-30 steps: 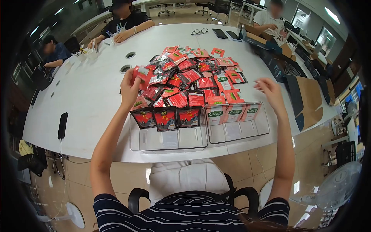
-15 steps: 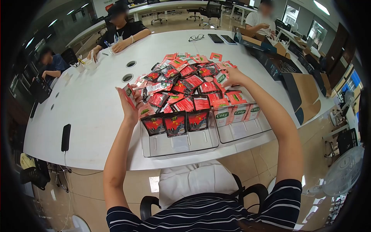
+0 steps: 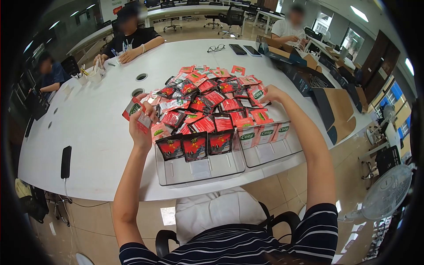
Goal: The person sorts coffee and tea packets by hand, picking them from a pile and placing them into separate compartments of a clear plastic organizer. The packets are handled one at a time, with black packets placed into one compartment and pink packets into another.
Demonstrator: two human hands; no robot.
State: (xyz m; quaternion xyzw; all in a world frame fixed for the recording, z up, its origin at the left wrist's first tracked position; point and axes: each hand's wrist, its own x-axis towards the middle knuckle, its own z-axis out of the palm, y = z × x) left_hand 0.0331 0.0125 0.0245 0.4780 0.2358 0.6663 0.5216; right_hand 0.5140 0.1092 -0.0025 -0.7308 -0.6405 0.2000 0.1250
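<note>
My left hand (image 3: 142,126) is closed around a red and pink Cozy tea sachet (image 3: 133,109), raised at the left of the pile. At the right edge of the heap, my right hand (image 3: 274,93) pinches the side of another Cozy sachet (image 3: 255,94). Between the hands lies a mound of mixed sachets, pink-red ones and black-and-red coffee sachets (image 3: 213,98). Just below it, a clear plastic tray (image 3: 201,179) has a row of black-and-red coffee sachets (image 3: 194,146) standing at its back. The clear tray on the right (image 3: 278,155) holds upright Cozy sachets (image 3: 266,133).
A black phone (image 3: 66,161) with a cable lies at left. Glasses (image 3: 216,48) and two phones (image 3: 237,49) rest at the far side. Open cardboard boxes (image 3: 324,108) line the right. Several people sit around the table, one near cups of pens (image 3: 94,77).
My left hand has turned its sachet so more of the front shows. My right hand stays at the heap's right edge. The whole view has shifted slightly.
</note>
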